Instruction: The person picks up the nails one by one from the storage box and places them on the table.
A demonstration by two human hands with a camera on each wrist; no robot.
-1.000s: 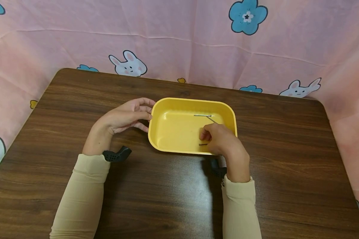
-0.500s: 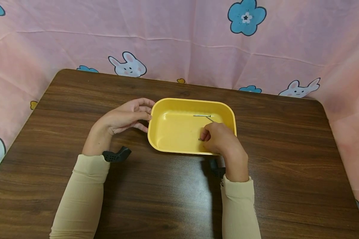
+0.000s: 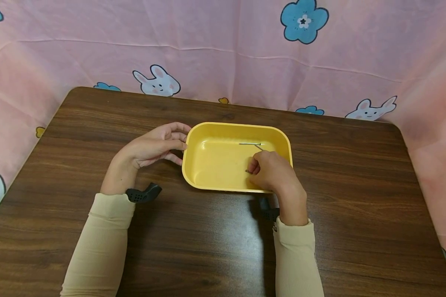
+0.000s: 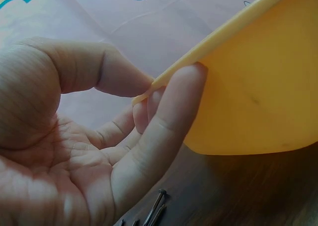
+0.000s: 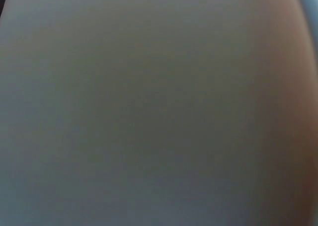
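In the head view a yellow plastic tub stands on the table. My left hand pinches its left rim; the left wrist view shows the thumb on the rim and other fingers against the outer wall. My right hand reaches into the tub's right part with fingers curled. At its fingertips the end of a small nail sticks out; the rest is hidden by the fingers. Behind that hand another nail lies along the tub floor, and a further nail is partly covered by the hand.
Several nails lie on the table below the left hand in the left wrist view. The brown wooden table has a pink patterned cloth behind it. The right wrist view is blurred and blocked.
The nail end at my right fingertips has shifted slightly away from the tub's near wall, and the right hand has moved slightly. The left hand keeps its hold on the rim.
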